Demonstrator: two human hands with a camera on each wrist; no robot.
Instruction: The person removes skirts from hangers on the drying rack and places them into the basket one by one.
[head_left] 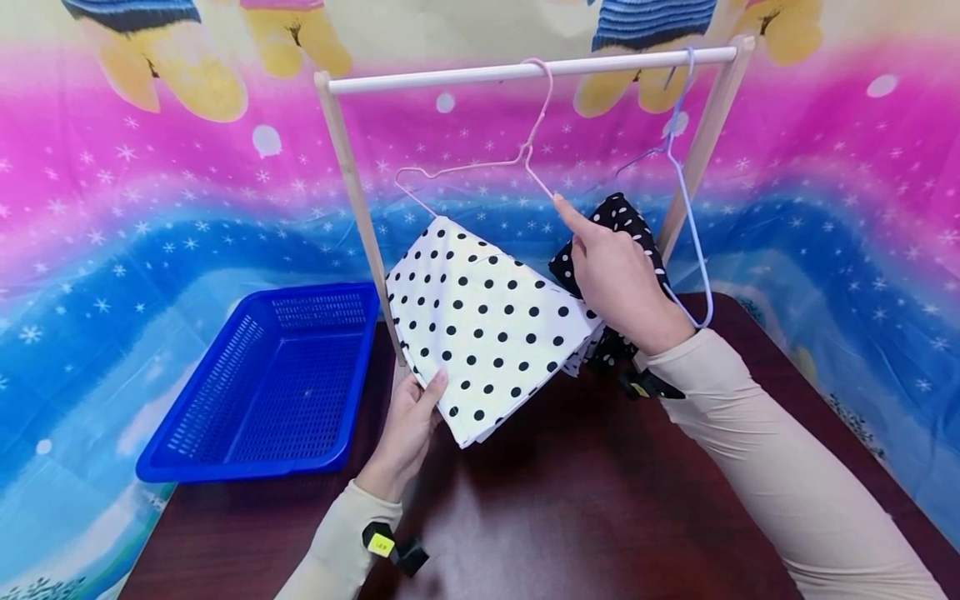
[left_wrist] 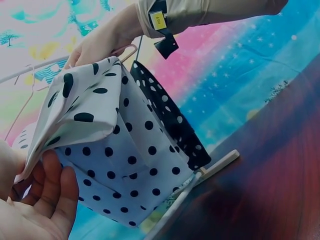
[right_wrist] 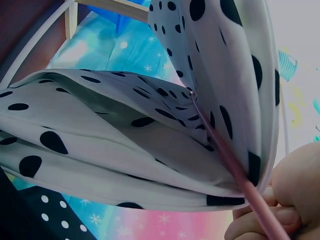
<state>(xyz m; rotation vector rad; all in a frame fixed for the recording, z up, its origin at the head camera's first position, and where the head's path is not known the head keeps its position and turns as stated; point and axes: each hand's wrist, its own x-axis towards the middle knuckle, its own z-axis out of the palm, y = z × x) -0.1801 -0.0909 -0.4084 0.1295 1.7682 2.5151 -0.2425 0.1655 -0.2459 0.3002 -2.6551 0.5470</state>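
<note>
One white dotted cloth (head_left: 491, 329) below the top of a rack (head_left: 450, 77), lower edge pinched in left hand (head_left: 405, 421), pink hanger (right_wrist: 245, 187) running into its folds and gripped in right hand (head_left: 618, 279). Near the rack's right end, black dotted cloth (head_left: 621, 218) and purple hanger (head_left: 692, 223); left of the rack, blue basket (head_left: 292, 392).

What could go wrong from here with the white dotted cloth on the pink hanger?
The white polka-dot cloth hangs askew on the pink hanger, so it may slide off. The hanger's hook sits over the white rod; a tug from the left hand, which pinches the cloth, could unhook it. The right hand seems close to the black polka-dot cloth and might knock it.
</note>
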